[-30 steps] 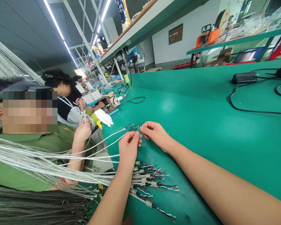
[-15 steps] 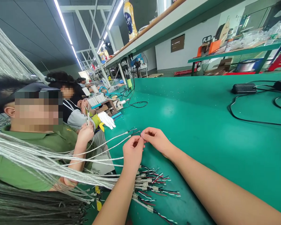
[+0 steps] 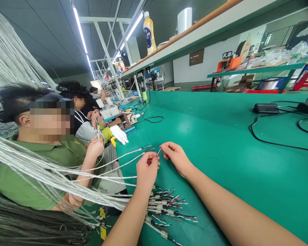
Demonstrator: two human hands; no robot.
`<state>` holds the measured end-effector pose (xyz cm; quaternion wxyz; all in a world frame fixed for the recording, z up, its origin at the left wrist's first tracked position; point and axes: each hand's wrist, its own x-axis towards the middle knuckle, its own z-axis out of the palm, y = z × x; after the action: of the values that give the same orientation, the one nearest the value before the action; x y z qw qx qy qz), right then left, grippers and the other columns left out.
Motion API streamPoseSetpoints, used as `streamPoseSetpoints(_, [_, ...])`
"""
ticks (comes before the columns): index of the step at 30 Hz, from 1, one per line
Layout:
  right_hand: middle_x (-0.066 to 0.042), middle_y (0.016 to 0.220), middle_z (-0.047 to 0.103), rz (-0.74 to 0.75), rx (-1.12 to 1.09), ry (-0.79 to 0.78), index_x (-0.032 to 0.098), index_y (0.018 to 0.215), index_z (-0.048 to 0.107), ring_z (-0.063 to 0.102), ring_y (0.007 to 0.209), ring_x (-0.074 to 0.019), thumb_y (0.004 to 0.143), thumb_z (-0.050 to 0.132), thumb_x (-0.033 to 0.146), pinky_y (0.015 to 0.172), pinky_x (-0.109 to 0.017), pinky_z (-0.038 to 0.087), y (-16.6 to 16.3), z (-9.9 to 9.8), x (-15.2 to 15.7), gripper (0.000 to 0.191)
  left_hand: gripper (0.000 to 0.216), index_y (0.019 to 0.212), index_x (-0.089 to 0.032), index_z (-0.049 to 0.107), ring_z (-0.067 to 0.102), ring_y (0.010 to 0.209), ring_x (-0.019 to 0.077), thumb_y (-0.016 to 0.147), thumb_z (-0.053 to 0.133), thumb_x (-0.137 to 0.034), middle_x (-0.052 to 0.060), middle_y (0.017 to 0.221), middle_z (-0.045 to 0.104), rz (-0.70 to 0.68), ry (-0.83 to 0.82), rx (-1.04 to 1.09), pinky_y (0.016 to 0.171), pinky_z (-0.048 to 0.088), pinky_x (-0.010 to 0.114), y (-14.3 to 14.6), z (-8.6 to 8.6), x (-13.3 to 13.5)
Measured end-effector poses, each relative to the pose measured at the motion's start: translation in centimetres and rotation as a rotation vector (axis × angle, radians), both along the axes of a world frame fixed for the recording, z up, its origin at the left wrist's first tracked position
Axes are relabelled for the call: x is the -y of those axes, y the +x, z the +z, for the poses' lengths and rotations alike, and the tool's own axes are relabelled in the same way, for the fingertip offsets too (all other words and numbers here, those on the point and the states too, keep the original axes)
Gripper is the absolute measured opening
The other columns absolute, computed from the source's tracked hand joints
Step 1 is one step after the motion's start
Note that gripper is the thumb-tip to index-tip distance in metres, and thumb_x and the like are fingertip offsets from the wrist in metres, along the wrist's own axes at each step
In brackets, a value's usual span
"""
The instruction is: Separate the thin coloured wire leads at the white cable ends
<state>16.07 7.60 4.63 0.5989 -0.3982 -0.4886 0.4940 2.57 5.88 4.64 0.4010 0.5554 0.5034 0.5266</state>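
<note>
My left hand (image 3: 146,169) is closed in a pinch around the end of a cable, and thin dark and white wires (image 3: 158,152) stick out past its fingertips. My right hand (image 3: 176,156) pinches the tips of those wires with thumb and forefinger. Two more cables (image 3: 129,149) with split wire ends lie just beyond my left hand. Under my left forearm runs a bundle of clear-sheathed braided cables (image 3: 100,191). Their fanned red, white and black wire ends (image 3: 173,202) rest on the green table (image 3: 220,150).
At the left sits a co-worker in a green shirt (image 3: 36,186), holding cable ends up. A white glove (image 3: 118,134) and a small bench device (image 3: 119,119) are farther along the table. A black power adapter (image 3: 266,108) with cords lies at right. A shelf (image 3: 195,37) runs overhead.
My right hand has moved slightly away from my left, so the wires now show between them. The head view has shifted a little, with the scene lower in frame.
</note>
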Motion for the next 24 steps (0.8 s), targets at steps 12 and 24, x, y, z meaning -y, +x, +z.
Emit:
streamPoseSetpoints(12, [0.000,0.068,0.059,-0.072,0.275,0.175,0.024,0.077,0.059,0.044,0.058,-0.0170,0.082,0.062,0.042,0.056,-0.033,0.033,-0.7,-0.1,0.2,0.019,0.012,0.084,-0.020,0.061,0.061,0.062,0.0156,0.078,0.052,-0.021,0.003,0.074,0.066,0.030,0.097,-0.095,0.055,0.047,0.026,0.2,-1.1,-0.7])
streamPoseSetpoints(24, [-0.004,0.073,0.062,-0.237,0.525,0.330,0.021,0.074,0.058,0.056,0.064,-0.0206,0.080,0.051,0.037,0.063,-0.034,0.042,-1.2,-1.6,-0.8,0.018,0.006,0.079,-0.017,0.060,0.058,0.060,0.0139,0.078,0.055,-0.021,0.001,0.068,0.060,0.089,0.216,-0.002,0.055,0.045,0.024,-0.1,-2.3,-1.5])
